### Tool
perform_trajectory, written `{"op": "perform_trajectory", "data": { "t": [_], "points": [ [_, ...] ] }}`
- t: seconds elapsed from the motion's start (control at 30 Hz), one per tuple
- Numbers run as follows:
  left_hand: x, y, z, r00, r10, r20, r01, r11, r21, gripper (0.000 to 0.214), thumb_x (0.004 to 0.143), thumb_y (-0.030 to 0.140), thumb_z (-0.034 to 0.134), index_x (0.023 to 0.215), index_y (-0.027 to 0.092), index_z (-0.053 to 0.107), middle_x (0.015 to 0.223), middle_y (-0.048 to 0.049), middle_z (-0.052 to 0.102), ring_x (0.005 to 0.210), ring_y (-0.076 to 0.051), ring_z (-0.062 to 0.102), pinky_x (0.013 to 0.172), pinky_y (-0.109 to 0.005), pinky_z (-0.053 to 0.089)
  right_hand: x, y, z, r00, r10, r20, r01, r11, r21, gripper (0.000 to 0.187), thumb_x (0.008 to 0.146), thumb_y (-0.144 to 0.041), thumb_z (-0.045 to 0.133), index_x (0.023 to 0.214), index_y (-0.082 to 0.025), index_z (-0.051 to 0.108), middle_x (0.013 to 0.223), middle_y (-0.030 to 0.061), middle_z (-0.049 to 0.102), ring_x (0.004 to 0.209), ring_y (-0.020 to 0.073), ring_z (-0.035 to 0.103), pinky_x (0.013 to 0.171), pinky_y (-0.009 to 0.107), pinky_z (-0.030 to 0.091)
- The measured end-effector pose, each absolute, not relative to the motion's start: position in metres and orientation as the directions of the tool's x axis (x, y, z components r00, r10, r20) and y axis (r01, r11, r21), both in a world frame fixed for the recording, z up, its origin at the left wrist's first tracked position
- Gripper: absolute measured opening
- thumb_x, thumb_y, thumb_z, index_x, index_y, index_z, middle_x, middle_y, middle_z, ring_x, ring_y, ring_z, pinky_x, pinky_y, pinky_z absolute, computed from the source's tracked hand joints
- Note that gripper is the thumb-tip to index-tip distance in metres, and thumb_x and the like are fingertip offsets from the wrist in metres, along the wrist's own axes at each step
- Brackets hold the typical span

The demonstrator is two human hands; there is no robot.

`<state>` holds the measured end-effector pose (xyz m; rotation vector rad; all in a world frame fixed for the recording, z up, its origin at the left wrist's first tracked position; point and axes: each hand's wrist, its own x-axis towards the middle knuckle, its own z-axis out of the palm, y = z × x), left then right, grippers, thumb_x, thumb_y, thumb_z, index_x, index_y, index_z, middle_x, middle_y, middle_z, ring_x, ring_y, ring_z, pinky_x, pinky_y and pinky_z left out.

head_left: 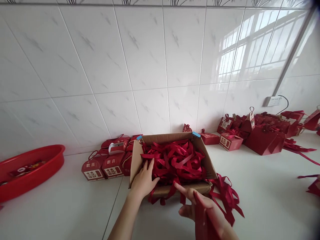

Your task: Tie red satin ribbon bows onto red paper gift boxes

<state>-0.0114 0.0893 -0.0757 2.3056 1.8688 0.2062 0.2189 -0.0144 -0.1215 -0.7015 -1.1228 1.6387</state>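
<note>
A cardboard box [172,191] full of loose dark red ribbons [180,160] stands on the white counter. My left hand [145,176] reaches over its left front corner, fingers spread on the ribbons. In front of the box is my right hand [197,203], its index finger stretched toward a ribbon hanging over the front edge. A red, smooth piece that looks like a folded paper gift box [203,220] is held against the palm by the curled fingers. Its lower part leaves the picture.
Several red gift boxes [112,165] stand left of the cardboard box, beside a red plastic basin [32,183]. More red boxes [265,138] crowd the right along the tiled wall [150,66]. Loose ribbons [226,196] lie at the box's right. A wall socket [273,101] sits above.
</note>
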Motion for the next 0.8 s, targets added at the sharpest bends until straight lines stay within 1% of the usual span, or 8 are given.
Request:
{"op": "perform_trajectory", "data": {
  "t": [0.1,0.23,0.3,0.37,0.47,0.57,0.67,0.8],
  "points": [
    [-0.014,0.078,-0.08,0.248,0.969,-0.004,0.943,-0.24,0.231,0.074,0.081,0.032,0.053,0.149,0.023,0.025,0.157,-0.0138,0.02,0.139,-0.038,0.03,0.105,-0.049,0.035,0.22,-0.023,-0.112,-0.481,0.875,-0.044,-0.4,-0.264,-0.877,0.027,0.077,-0.052,0.064,0.092,-0.032,0.073,0.137,0.0015,0.052,0.098,0.0307,0.063,0.089,0.045,0.04],
    [-0.005,0.067,-0.082,0.317,0.948,-0.024,0.906,-0.295,0.302,0.059,0.081,0.017,0.043,0.14,0.021,0.045,0.153,-0.0132,0.032,0.137,-0.039,0.032,0.105,-0.055,0.033,0.225,-0.022,-0.109,-0.47,0.874,-0.123,-0.241,-0.261,-0.935,0.049,0.078,-0.05,0.067,0.122,-0.026,0.063,0.114,0.0045,0.064,0.106,0.0249,0.055,0.1,0.04,0.031],
    [0.01,0.063,-0.081,0.384,0.923,-0.037,0.866,-0.346,0.361,0.054,0.081,0.014,0.037,0.132,0.023,0.054,0.146,-0.0103,0.045,0.135,-0.035,0.037,0.106,-0.051,0.035,0.226,-0.02,-0.112,-0.476,0.874,-0.1,-0.266,-0.252,-0.931,0.043,0.078,-0.049,0.067,0.112,-0.022,0.067,0.11,0.0046,0.065,0.1,0.023,0.055,0.096,0.038,0.034],
    [0.03,0.059,-0.08,0.467,0.883,-0.035,0.808,-0.411,0.421,0.051,0.082,0.013,0.035,0.126,0.024,0.059,0.137,-0.0065,0.055,0.132,-0.028,0.043,0.107,-0.043,0.036,0.224,-0.019,-0.116,-0.477,0.876,-0.075,-0.325,-0.255,-0.911,0.031,0.078,-0.047,0.068,0.091,-0.019,0.069,0.106,0.0045,0.066,0.088,0.0188,0.057,0.087,0.034,0.038],
    [0.052,0.051,-0.074,0.572,0.82,-0.022,0.728,-0.495,0.474,0.048,0.082,0.014,0.036,0.121,0.025,0.062,0.132,-0.0031,0.059,0.123,-0.021,0.052,0.103,-0.031,0.04,0.219,-0.02,-0.117,-0.463,0.883,-0.08,-0.377,-0.278,-0.883,0.029,0.075,-0.045,0.071,0.073,-0.018,0.061,0.093,0.0027,0.067,0.07,0.0133,0.053,0.073,0.029,0.039],
    [0.05,0.036,-0.062,0.599,0.801,-0.026,0.715,-0.52,0.467,0.044,0.086,0.02,0.036,0.121,0.025,0.063,0.129,-0.0056,0.061,0.116,-0.023,0.057,0.098,-0.034,0.044,0.216,-0.024,-0.112,-0.466,0.88,-0.088,-0.409,-0.303,-0.861,0.036,0.071,-0.045,0.075,0.066,-0.018,0.052,0.094,0.0025,0.068,0.065,0.0118,0.051,0.066,0.027,0.038],
    [0.026,0.016,-0.044,0.572,0.82,-0.018,0.744,-0.51,0.432,0.044,0.086,0.019,0.036,0.121,0.025,0.062,0.129,-0.0074,0.059,0.116,-0.027,0.056,0.098,-0.038,0.042,0.218,-0.028,-0.107,-0.467,0.877,-0.115,-0.435,-0.341,-0.833,0.038,0.07,-0.044,0.076,0.067,-0.019,0.048,0.102,0.0042,0.069,0.067,0.0131,0.055,0.068,0.028,0.038],
    [-0.009,-0.002,-0.018,0.517,0.856,-0.007,0.791,-0.474,0.387,0.034,0.081,0.013,0.037,0.096,0.024,0.066,0.115,-0.0057,0.065,0.098,-0.024,0.062,0.086,-0.036,0.046,0.223,-0.029,-0.109,-0.44,0.887,-0.142,-0.442,-0.352,-0.825,0.037,0.069,-0.046,0.076,0.069,-0.019,0.05,0.109,0.0063,0.069,0.072,0.0161,0.058,0.074,0.031,0.038]
  ]
}}
